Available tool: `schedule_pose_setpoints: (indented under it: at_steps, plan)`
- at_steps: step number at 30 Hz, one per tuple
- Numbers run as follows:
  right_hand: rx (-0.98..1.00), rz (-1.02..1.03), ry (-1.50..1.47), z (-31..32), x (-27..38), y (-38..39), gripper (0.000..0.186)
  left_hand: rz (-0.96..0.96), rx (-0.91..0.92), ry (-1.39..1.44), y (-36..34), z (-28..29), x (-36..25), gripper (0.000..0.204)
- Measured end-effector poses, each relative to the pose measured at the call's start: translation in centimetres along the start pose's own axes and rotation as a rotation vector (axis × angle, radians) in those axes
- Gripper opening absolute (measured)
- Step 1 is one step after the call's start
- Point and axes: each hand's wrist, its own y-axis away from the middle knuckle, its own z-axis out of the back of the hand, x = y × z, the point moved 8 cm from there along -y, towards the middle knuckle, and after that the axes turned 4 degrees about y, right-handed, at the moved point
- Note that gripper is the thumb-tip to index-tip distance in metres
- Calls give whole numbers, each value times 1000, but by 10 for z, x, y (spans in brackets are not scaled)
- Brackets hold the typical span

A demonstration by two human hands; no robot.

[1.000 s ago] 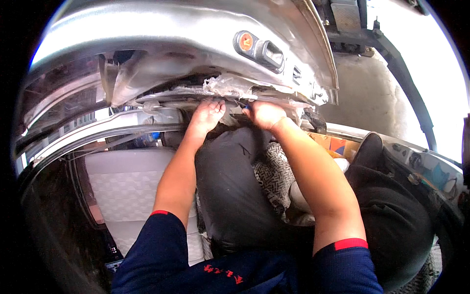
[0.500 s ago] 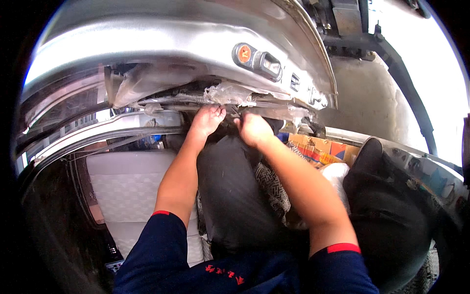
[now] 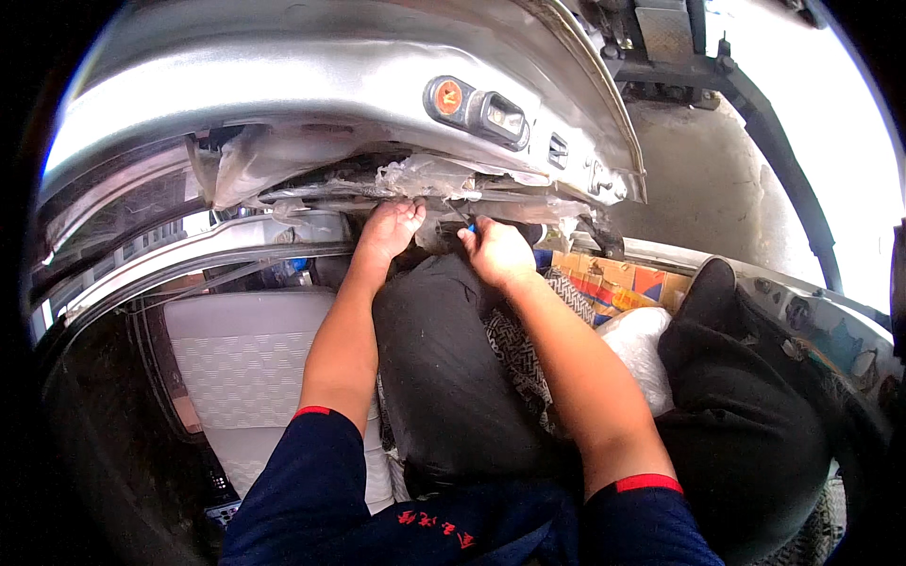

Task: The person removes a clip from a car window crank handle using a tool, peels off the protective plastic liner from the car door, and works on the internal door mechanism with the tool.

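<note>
Ahead of me a silver vehicle door panel (image 3: 311, 80) spans the upper view, with torn clear plastic sheeting (image 3: 429, 176) hanging from its underside. My left hand (image 3: 393, 229) is raised to that lower edge, fingers curled together just beneath the plastic; whatever they grip is hidden. Close by on the right, my right hand (image 3: 500, 252) is closed around a thin tool with a blue handle (image 3: 471, 227). Its dark narrow shaft points up toward the panel's underside, and the tip cannot be made out.
A grey patterned seat (image 3: 250, 377) lies at left. My dark-trousered legs (image 3: 434, 377) are bent beneath my arms. To the right are printed cardboard (image 3: 613, 283) and a white plastic bag (image 3: 637, 354). An orange reflector (image 3: 447, 96) and latch fittings sit on the panel.
The panel appears slightly further left in view. My right hand has turned a little, so the tool's blue handle shows now. The left hand stays at the panel's lower edge.
</note>
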Motion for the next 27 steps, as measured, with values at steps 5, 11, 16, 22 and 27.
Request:
schedule_pose_setpoints:
  at_steps: [5,11,16,22,27]
  plan:
    - [38,9,56,3,1,-8,44,47,-22,56,-1,-3,8,34]
    - [87,64,148,7,9,-17,45,50,-55,5,-4,8,2,36]
    - [54,125,223,16,10,-19,44,32,34,-84,-4,-2,5,28]
    - [226,79,364,19,13,-26,49,38,96,-123,-6,4,-2,25]
    - [239,94,377,20,16,-32,46,64,-51,-114,-9,11,-4,30]
